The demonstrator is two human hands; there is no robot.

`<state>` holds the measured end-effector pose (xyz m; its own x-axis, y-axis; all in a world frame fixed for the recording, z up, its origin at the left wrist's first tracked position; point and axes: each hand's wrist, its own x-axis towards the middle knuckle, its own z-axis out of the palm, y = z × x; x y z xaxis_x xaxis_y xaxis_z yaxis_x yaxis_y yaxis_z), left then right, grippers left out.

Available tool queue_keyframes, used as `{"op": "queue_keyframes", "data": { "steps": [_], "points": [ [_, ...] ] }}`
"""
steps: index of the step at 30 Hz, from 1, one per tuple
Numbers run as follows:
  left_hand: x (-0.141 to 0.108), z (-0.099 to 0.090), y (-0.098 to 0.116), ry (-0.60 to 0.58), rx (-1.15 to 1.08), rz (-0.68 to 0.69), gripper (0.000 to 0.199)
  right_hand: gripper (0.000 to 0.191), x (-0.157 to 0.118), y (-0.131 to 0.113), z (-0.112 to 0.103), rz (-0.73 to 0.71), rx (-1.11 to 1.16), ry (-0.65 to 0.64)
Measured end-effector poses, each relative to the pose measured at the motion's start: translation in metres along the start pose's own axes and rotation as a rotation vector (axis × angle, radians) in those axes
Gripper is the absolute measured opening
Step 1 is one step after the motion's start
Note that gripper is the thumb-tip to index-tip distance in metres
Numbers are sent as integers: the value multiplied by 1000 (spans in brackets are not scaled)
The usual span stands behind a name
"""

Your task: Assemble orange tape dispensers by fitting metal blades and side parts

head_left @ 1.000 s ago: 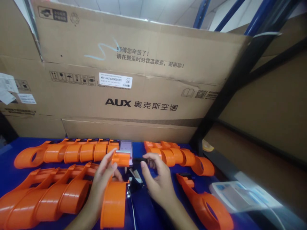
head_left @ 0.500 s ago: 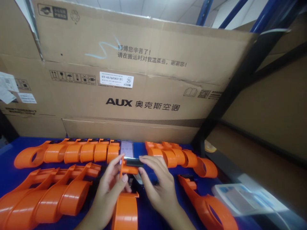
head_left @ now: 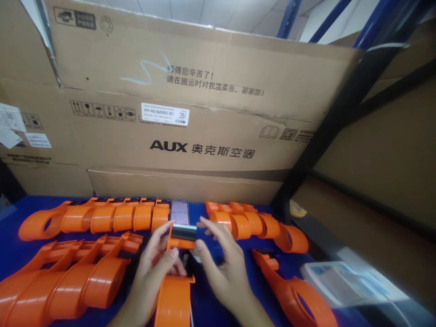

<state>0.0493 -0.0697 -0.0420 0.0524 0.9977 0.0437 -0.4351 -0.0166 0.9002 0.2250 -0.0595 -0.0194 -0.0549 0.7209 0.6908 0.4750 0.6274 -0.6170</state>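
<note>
Blue covers the table (head_left: 200, 210), with a tall cardboard panel (head_left: 218, 122) marked AUX behind it and a black rack post (head_left: 299, 165) to the right. A phone (head_left: 179, 211) lies near the panel, between rows of loops (head_left: 103, 219) in orange plastic. The left hand (head_left: 156, 254) grips an orange dispenser (head_left: 174, 299) over the middle of the table, its black part (head_left: 184, 233) edged with teeth. Just beside that, the right hand (head_left: 223, 263) is half open, thumb and forefinger parted; whether the thumb touches the dispenser, I cannot tell.
</note>
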Motion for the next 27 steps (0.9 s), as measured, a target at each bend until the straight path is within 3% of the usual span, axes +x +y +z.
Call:
{"op": "queue_keyframes", "data": {
  "steps": [3, 7, 18, 27],
  "points": [
    [-1, 1, 2, 30, -15, 8, 77, 29, 3, 0, -2, 44, 37, 39],
    [-2, 0, 3, 28, 37, -2, 82, 23, 4, -2, -2, 40, 106, -7],
    [0, -12, -5, 22, 184, -34, 87, 31, -1, -3, -2, 12, 113, -85],
    [-1, -5, -3, 18, 101, -4, 85, 33, 1, 0, -3, -46, 57, -96]
  ]
}}
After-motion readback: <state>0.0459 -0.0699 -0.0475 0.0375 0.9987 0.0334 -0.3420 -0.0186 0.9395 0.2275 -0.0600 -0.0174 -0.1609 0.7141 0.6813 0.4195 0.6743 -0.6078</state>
